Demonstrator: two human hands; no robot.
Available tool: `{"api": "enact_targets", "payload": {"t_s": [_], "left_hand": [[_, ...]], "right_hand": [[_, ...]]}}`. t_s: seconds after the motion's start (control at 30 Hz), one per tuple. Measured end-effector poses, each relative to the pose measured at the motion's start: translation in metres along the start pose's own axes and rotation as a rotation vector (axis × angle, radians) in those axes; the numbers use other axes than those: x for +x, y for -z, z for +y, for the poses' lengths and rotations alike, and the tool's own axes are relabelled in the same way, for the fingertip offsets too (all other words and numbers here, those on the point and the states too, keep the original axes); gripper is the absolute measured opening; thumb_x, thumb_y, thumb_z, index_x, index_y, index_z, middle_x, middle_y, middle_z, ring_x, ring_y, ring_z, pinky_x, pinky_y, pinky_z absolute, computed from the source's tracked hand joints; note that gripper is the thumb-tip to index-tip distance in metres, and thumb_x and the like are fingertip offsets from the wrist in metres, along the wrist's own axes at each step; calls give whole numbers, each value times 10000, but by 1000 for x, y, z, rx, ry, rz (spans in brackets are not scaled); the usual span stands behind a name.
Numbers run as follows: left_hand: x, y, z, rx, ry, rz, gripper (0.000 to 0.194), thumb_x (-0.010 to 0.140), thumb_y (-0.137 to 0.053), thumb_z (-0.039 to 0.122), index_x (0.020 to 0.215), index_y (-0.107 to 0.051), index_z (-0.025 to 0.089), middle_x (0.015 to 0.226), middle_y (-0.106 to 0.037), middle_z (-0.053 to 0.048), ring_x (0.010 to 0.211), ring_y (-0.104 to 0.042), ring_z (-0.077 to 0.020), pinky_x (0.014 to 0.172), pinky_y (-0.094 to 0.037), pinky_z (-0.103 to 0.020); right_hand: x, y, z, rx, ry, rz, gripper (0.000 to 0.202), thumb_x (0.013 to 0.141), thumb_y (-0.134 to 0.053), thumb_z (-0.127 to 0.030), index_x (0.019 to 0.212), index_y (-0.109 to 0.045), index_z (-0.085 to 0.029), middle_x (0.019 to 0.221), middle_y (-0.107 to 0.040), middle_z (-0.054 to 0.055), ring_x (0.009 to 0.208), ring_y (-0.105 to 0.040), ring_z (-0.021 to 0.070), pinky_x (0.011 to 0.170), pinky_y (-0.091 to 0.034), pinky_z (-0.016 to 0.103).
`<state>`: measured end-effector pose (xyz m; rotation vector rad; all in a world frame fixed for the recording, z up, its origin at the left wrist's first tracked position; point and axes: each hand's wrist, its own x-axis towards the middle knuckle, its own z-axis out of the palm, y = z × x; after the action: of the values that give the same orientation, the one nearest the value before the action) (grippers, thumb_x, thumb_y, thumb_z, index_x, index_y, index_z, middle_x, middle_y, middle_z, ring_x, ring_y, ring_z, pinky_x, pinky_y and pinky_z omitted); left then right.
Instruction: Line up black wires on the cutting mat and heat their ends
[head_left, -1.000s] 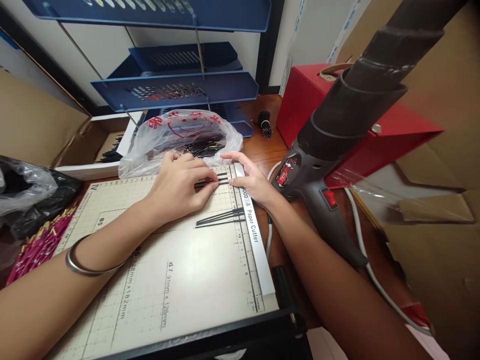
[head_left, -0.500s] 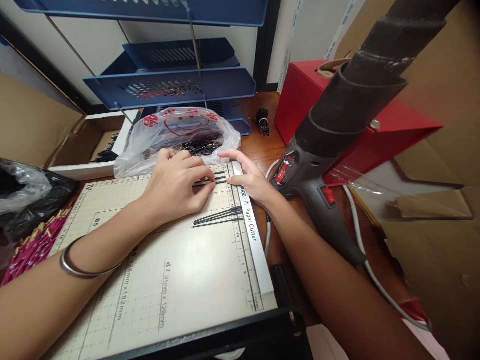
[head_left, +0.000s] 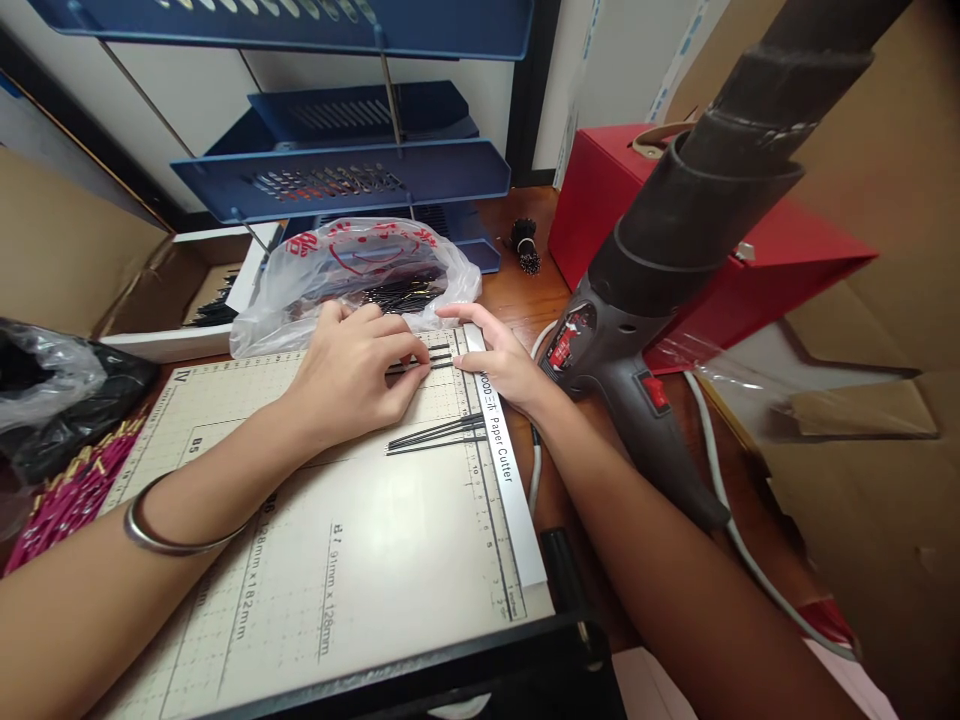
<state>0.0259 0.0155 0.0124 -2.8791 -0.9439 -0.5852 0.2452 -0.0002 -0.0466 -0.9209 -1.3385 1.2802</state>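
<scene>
A cream paper cutter [head_left: 405, 560] with printed grid lines lies before me. My left hand [head_left: 364, 365], with a metal bangle at its wrist, rests over its far part. Thumb and fingertips pinch thin black wire-like pieces [head_left: 441, 358] whose ends point right. My right hand [head_left: 499, 360] lies at the white edge strip [head_left: 514, 490], thumb and index finger stretched apart. Its thumb tip is by the ends of those pieces; its other fingers are partly hidden. Several similar black strands [head_left: 431, 436] lie closer to me on the board, reaching the strip.
Behind the board stand a clear plastic bag [head_left: 300, 290] of black pieces and a blue rack [head_left: 337, 180]. A heat gun [head_left: 637, 330] with its cord and a red box [head_left: 600, 190] are at right. A banded black bundle [head_left: 526, 250] and magenta strands [head_left: 82, 490] lie around.
Both hands keep almost the same place and grip. The whole view has shifted very slightly.
</scene>
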Motion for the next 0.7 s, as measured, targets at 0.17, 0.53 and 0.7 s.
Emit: {"api": "enact_targets", "payload": {"t_s": [0.17,0.53,0.7], "left_hand": [[0,-1,-3,-17,-9,6,288,1037,-584,341,861,-781,227,852,-797,-51,818,-595,-260,793,-277,-437],[0,-3,-4,-42,-13,22,283,1035,-605,353,855,-787,230,841,-792,-49,808,-595,-255,785,-266,-424],[0,-3,-3,-36,2,13,289,1036,-603,369,861,-786,229,840,-792,-52,817,-603,-257,792,-275,-427]], "right_hand": [[2,1,4,-31,46,-5,607,642,-690,-266,1246,-639,-242,1430,-688,75,1437,-581,326,1351,-367,507],[0,1,2,-44,37,-3,603,638,-673,-247,1240,-650,-240,1402,-698,68,1403,-603,327,1330,-396,524],[1,1,2,-26,40,0,588,628,-675,-251,1216,-659,-250,1378,-704,60,1390,-603,330,1319,-411,539]]}}
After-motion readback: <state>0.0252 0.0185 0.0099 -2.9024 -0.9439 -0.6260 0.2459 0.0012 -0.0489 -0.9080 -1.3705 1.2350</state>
